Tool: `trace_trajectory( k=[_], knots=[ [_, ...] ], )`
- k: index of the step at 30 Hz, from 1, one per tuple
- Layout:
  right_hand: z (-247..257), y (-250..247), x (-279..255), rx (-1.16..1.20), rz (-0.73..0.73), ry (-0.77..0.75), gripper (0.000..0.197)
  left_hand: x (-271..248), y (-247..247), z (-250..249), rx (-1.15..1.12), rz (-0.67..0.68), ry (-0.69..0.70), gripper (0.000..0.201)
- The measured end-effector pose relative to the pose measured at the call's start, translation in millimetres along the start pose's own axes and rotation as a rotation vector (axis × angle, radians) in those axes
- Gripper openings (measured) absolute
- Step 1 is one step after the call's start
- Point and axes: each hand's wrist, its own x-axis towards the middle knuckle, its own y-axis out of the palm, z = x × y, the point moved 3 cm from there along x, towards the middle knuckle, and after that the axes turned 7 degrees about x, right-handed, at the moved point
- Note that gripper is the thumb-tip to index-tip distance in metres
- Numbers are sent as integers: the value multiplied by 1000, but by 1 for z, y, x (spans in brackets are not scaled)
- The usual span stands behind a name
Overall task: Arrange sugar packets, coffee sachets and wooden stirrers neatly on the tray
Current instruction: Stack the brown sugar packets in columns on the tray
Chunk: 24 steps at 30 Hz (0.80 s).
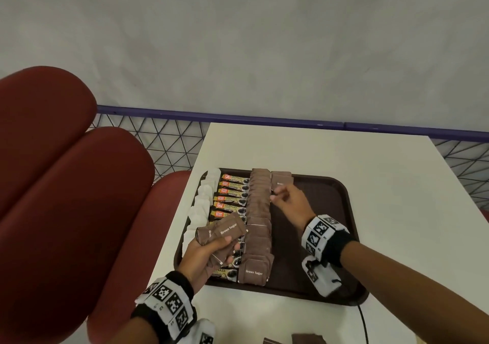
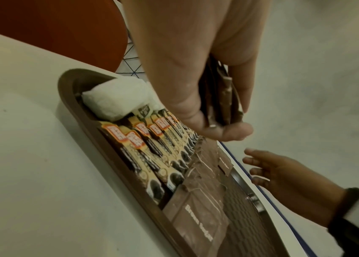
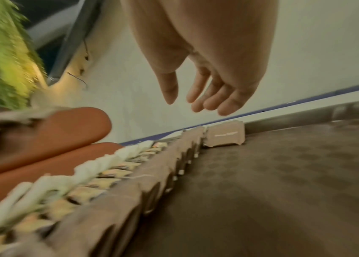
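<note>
A dark brown tray (image 1: 328,227) sits on the white table. Along its left side run white packets (image 1: 203,200), then yellow coffee sachets (image 1: 232,193), then a long overlapped row of brown sugar packets (image 1: 259,219). A second column begins at the far end with two brown packets (image 1: 281,179). My left hand (image 1: 209,256) grips a bunch of brown sugar packets (image 1: 225,231) above the tray's near left part. My right hand (image 1: 288,200) hovers over the tray beside those two far packets, fingers relaxed and empty in the right wrist view (image 3: 204,102).
Red cushioned seats (image 1: 66,185) stand left of the table. A purple rail and wire mesh (image 1: 164,137) run behind it. Loose brown packets (image 1: 307,339) lie at the table's near edge, next to a black cable (image 1: 363,322). The tray's right half is bare.
</note>
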Motion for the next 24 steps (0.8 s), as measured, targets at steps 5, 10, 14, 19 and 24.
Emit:
trace_trajectory(
  k=[5, 10, 14, 19, 24],
  knots=[
    [18, 13, -43, 189, 294, 26, 15, 2, 13, 5, 6, 17, -13, 32],
    [16, 23, -56, 293, 423, 91, 31, 5, 23, 10, 41, 25, -46, 41],
    [13, 20, -53, 304, 410, 128, 27, 7, 28, 12, 27, 21, -68, 38],
    [2, -2, -31, 244, 189, 175, 10, 9, 20, 13, -48, 10, -108, 36],
    [-30, -33, 5, 114, -230, 286, 15, 6, 7, 9, -35, 43, -89, 35]
  ],
)
